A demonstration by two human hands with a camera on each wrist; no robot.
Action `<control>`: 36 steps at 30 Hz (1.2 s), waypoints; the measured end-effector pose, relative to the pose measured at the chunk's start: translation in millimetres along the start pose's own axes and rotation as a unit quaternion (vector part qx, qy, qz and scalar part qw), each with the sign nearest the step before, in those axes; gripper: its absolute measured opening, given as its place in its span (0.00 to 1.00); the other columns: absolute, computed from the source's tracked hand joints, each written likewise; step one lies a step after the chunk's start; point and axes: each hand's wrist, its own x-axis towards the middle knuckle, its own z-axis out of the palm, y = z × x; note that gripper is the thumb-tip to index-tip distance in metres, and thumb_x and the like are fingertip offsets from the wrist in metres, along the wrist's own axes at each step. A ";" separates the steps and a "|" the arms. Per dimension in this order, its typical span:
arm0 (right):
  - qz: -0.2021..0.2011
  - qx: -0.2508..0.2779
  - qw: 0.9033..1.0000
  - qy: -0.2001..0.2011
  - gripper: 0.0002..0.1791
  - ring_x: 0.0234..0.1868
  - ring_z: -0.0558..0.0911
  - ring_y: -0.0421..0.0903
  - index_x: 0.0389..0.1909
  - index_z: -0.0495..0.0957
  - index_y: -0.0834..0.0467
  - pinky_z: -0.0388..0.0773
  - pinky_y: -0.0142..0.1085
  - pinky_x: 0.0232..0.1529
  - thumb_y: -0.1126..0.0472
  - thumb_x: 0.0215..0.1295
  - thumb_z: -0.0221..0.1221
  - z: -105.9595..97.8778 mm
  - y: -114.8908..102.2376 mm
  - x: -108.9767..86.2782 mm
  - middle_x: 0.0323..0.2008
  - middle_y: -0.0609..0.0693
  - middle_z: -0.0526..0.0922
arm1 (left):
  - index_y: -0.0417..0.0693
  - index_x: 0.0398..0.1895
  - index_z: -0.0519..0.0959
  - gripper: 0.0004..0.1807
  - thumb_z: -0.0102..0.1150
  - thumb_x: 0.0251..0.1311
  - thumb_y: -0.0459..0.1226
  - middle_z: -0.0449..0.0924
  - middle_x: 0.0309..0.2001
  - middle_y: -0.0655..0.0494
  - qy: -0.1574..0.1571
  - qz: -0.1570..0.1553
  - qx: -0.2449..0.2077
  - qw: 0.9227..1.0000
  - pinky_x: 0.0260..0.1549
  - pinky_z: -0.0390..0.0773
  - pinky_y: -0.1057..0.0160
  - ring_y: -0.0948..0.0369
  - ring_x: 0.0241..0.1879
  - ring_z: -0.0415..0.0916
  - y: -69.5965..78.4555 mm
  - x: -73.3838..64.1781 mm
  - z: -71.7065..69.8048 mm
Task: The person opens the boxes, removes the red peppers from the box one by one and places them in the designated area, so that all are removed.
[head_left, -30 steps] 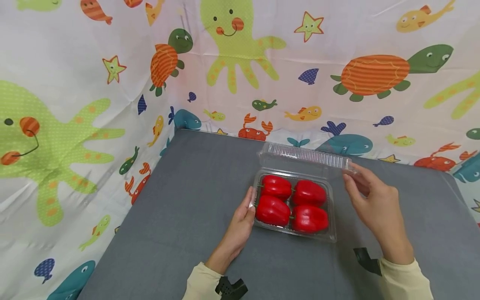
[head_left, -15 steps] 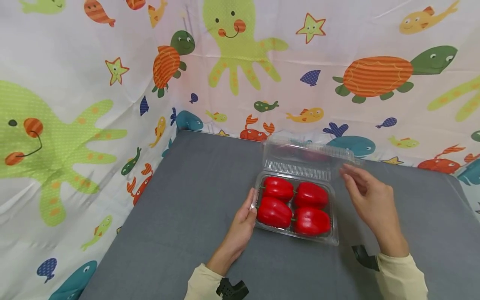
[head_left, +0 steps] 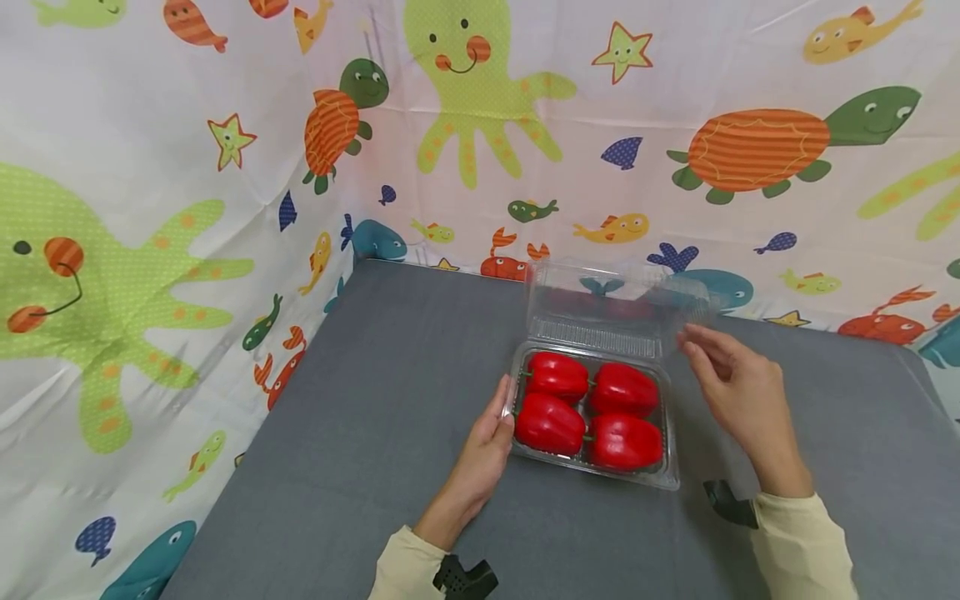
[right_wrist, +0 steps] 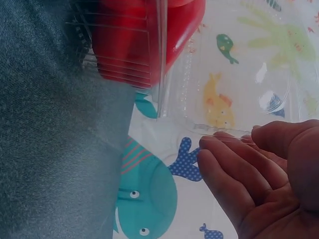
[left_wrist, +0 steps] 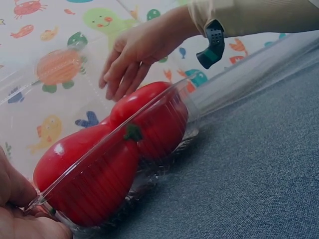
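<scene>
A clear plastic clamshell container (head_left: 667,450) sits on the grey tabletop with several red bell peppers (head_left: 551,423) in its base, their green stems partly visible. Its see-through lid (head_left: 592,302) stands raised at the back, the inner side facing me. My left hand (head_left: 482,454) grips the left edge of the base, thumb on the rim. At the lid's right edge, my right hand (head_left: 746,402) pinches the thin plastic between thumb and fingers, as the right wrist view shows around the lid corner (right_wrist: 219,128). The left wrist view has two peppers (left_wrist: 89,169) behind the ribbed wall.
Grey cloth (head_left: 360,375) covers the table. Behind and to the left hangs a white curtain (head_left: 450,217) printed with sea animals, and the raised lid is close to it. Each wrist wears a dark strap mount (head_left: 467,577).
The lid has swung up from leaning far back to a more upright stand. My right hand has shifted slightly left with it. The left hand and peppers hold their places.
</scene>
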 end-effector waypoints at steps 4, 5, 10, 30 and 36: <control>0.013 -0.004 1.000 -0.022 0.24 0.53 0.88 0.62 0.69 0.79 0.59 0.76 0.20 0.45 0.53 0.78 0.62 2.5 3.3 3.2 0.58 0.61 0.86 | 0.53 0.88 0.39 0.37 0.39 0.84 0.33 0.41 0.87 0.62 0.004 -0.001 0.002 1.000 0.80 0.51 0.55 0.59 0.85 0.39 0.1 -0.9 -0.7; 0.015 -0.004 1.000 -0.026 0.24 0.53 0.88 0.62 0.69 0.79 0.59 0.76 0.21 0.45 0.53 0.78 0.62 3.0 3.9 3.8 0.58 0.62 0.86 | 0.52 0.88 0.39 0.37 0.40 0.84 0.33 0.41 0.87 0.62 0.004 -0.001 0.003 1.000 0.79 0.51 0.55 0.59 0.85 0.39 0.3 -1.2 -0.7; 0.014 -0.006 1.000 -0.026 0.24 0.53 0.89 0.61 0.69 0.79 0.60 0.73 0.17 0.44 0.53 0.78 0.62 4.3 6.1 6.3 0.58 0.61 0.87 | 0.52 0.88 0.39 0.37 0.39 0.84 0.33 0.41 0.86 0.62 0.004 0.001 0.000 1.000 0.79 0.51 0.56 0.60 0.85 0.39 1.4 -1.1 0.0; 0.019 -0.007 0.996 -0.084 0.31 0.59 0.85 0.65 0.77 0.69 0.61 0.80 0.49 0.51 0.53 0.80 0.60 7.5 12.2 16.4 0.64 0.65 0.82 | 0.55 0.88 0.40 0.37 0.42 0.84 0.35 0.43 0.86 0.63 0.012 -0.006 0.004 1.000 0.80 0.51 0.53 0.58 0.85 0.39 1.4 -0.5 1.7; 0.021 -0.014 0.995 -0.092 0.32 0.59 0.84 0.66 0.78 0.68 0.62 0.80 0.53 0.52 0.54 0.79 0.60 8.7 14.4 20.4 0.64 0.65 0.81 | 0.55 0.88 0.40 0.37 0.41 0.84 0.36 0.43 0.86 0.63 0.008 -0.005 0.006 1.000 0.80 0.50 0.53 0.58 0.85 0.39 1.3 -1.0 2.3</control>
